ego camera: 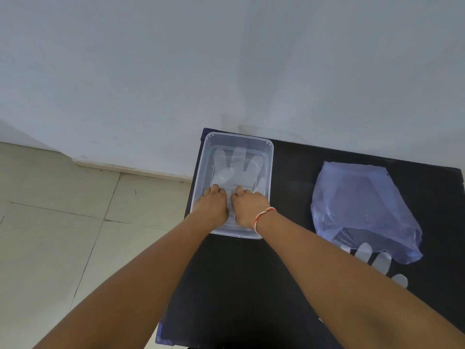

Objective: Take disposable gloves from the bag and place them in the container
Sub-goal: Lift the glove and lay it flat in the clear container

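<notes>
A clear plastic container stands at the far left of the black table. A clear disposable glove lies flat inside it, fingers pointing away from me. My left hand and my right hand are both inside the container, side by side, fingers curled down on the glove's cuff end. A pale blue plastic bag lies to the right on the table. More glove fingers stick out of the bag's near opening.
A white wall rises just behind the table. Beige floor tiles lie to the left, below the table's left edge. My right wrist wears a red and white thread band.
</notes>
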